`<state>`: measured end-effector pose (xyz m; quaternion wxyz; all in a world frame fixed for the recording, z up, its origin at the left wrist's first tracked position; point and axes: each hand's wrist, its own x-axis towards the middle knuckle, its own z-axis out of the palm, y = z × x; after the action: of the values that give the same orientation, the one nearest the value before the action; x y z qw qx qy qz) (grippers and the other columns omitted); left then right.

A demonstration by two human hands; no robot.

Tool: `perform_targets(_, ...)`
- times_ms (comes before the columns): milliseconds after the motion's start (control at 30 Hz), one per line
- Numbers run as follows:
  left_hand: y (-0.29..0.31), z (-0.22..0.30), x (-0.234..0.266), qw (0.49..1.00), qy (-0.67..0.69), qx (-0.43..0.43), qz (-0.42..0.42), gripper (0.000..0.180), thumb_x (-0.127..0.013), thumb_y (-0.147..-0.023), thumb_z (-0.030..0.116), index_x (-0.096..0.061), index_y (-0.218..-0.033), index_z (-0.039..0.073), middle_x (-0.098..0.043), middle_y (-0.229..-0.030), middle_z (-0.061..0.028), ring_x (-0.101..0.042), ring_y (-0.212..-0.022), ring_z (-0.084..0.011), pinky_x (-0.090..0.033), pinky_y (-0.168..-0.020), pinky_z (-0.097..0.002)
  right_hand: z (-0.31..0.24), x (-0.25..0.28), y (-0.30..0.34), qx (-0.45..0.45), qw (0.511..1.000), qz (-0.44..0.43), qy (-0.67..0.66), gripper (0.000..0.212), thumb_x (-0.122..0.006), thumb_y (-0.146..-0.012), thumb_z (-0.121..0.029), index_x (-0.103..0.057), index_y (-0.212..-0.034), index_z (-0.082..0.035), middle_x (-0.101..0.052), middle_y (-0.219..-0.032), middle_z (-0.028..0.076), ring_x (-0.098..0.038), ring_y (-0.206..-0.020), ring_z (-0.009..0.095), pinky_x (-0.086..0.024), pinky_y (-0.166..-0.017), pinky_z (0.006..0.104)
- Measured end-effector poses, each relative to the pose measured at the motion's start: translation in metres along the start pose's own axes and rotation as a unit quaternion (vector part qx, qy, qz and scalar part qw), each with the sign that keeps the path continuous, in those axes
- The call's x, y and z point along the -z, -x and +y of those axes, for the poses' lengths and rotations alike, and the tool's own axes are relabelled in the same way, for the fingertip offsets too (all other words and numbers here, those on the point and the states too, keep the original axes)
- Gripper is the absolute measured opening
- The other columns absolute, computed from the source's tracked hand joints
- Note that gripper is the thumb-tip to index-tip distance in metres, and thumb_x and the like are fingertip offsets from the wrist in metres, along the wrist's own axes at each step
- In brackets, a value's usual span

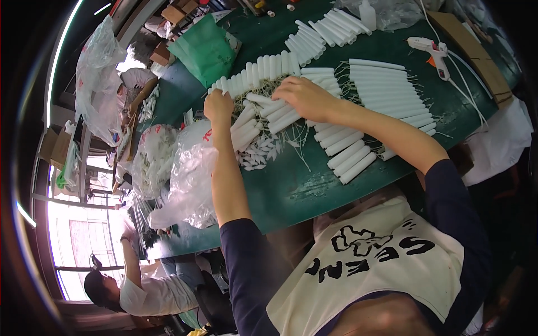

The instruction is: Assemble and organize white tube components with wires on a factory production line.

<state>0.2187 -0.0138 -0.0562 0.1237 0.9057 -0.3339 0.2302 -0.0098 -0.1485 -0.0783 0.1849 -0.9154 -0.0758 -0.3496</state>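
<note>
My left hand (218, 105) is closed at the left end of a standing row of white candle-like tubes (263, 68). Whatever its fingers hold is hidden. My right hand (307, 99) bends over the table with its fingertips drawn together, above a small pile of white tubes (283, 116) with thin wires. I cannot make out what lies in its grip. Thin pale wires tangle between the two hands. Just below lie many small white flame-shaped pieces (260, 152). To the right, more wired tubes (384, 89) lie side by side in a long stack.
A green table (280, 190) carries everything. At its right side lies a white glue gun (428, 53) with its cord. Clear plastic bags (190, 168) bulge left of my left forearm. A green bag (204, 50) stands at the back. Another person (151, 294) sits at the lower left.
</note>
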Motion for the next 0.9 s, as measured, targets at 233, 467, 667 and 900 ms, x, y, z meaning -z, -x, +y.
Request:
perform_targets(233,-0.024,0.005,-0.032,0.995,-0.076,0.064,-0.014,0.041,-0.07,-0.074,0.043,-0.066,-0.085,0.004,-0.068,-0.087,-0.0145,-0.067,-0.084,-0.0331,-0.054,-0.068,-0.0433,-0.017,0.053,0.017,0.012,1.0,0.002,0.018,0.011,-0.061,-0.081,-0.008,-0.062,-0.091,-0.006,-0.061,-0.095,0.006,-0.054,-0.098,0.025,-0.043,-0.086,0.0374)
perform_targets(467,-0.038,0.003,-0.03,0.989,-0.088,0.079,-0.084,0.042,-0.061,-0.076,0.041,-0.067,-0.093,0.004,-0.068,-0.093,-0.0149,-0.066,-0.085,-0.0352,-0.053,-0.072,-0.0446,-0.003,0.056,0.031,-0.026,0.999,-0.035,0.009,0.007,-0.06,-0.083,-0.012,-0.062,-0.084,-0.005,-0.06,-0.088,0.005,-0.055,-0.09,0.024,-0.044,-0.081,0.0367)
perform_targets(667,-0.05,0.018,0.036,0.99,0.004,0.14,-0.028,0.047,-0.056,-0.079,0.045,-0.068,-0.092,0.001,-0.067,-0.093,-0.0196,-0.064,-0.091,-0.0377,-0.051,-0.078,-0.0434,0.001,0.063,0.034,-0.073,0.996,-0.05,-0.028,0.011,-0.062,-0.083,-0.013,-0.063,-0.09,-0.004,-0.062,-0.095,0.007,-0.056,-0.095,0.027,-0.045,-0.083,0.0388)
perform_targets(900,-0.002,0.068,0.153,0.976,0.191,0.009,0.108,0.047,-0.05,-0.088,0.042,-0.065,-0.086,-0.003,-0.066,-0.078,-0.0151,-0.062,-0.072,-0.0326,-0.046,-0.07,-0.0393,-0.012,0.09,0.012,-0.092,0.982,0.094,-0.137,0.049,-0.071,-0.08,-0.023,-0.052,-0.123,-0.009,-0.05,-0.128,0.01,-0.047,-0.119,0.026,-0.043,-0.095,0.0373)
